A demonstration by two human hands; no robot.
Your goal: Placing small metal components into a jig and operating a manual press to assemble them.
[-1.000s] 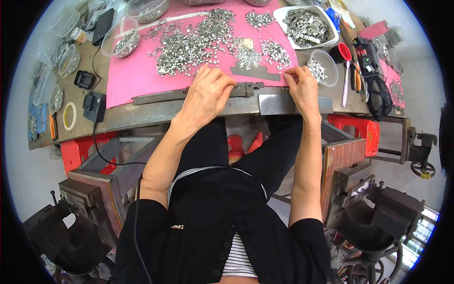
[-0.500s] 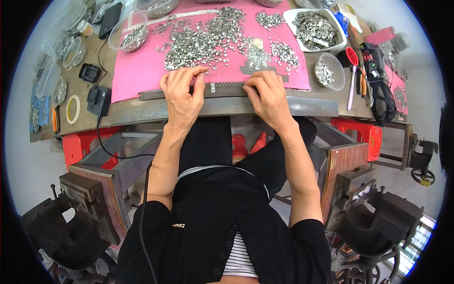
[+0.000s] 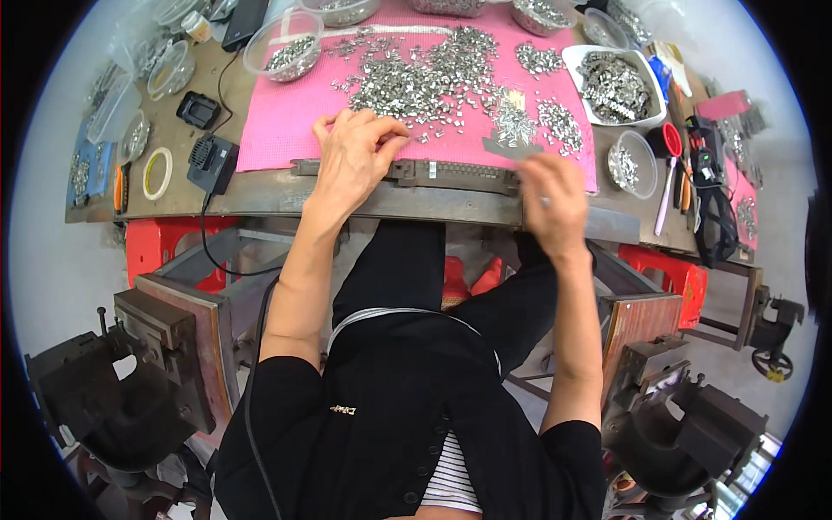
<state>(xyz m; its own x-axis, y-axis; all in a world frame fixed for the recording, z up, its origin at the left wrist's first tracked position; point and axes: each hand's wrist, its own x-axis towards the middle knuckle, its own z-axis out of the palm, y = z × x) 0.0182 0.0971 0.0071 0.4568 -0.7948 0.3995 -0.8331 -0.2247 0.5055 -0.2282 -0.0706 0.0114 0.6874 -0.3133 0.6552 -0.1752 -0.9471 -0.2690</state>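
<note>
A dark metal rail (image 3: pixel 472 176) with a row of small links or teeth lies along the front of the pink mat, with one bright silver piece (image 3: pixel 432 170) standing on it. My left hand (image 3: pixel 351 156) is over the rail's left part, thumb and forefinger pinched together; whatever lies between them is too small to make out. Off the rail's right end, my right hand (image 3: pixel 556 204) is smeared by motion, a small bright spot at its fingers. Loose silver metal pieces (image 3: pixel 416 82) are heaped beyond my hands, and thin silver pins (image 3: pixel 515 126) lie in a pile at the right.
A white tub (image 3: pixel 656 104) of metal parts and a clear round bowl (image 3: pixel 642 173) stand at the right, beside a red-cupped scoop (image 3: pixel 666 143). To the left are a tape roll (image 3: pixel 157 173) and a black charger (image 3: pixel 212 162) with a cable. Vises (image 3: pixel 139 364) flank me below.
My right hand has come off the rail, moving right and toward me. The left hand stays near the rail, its fingertips drawn closer together. The whole view has shifted slightly.
</note>
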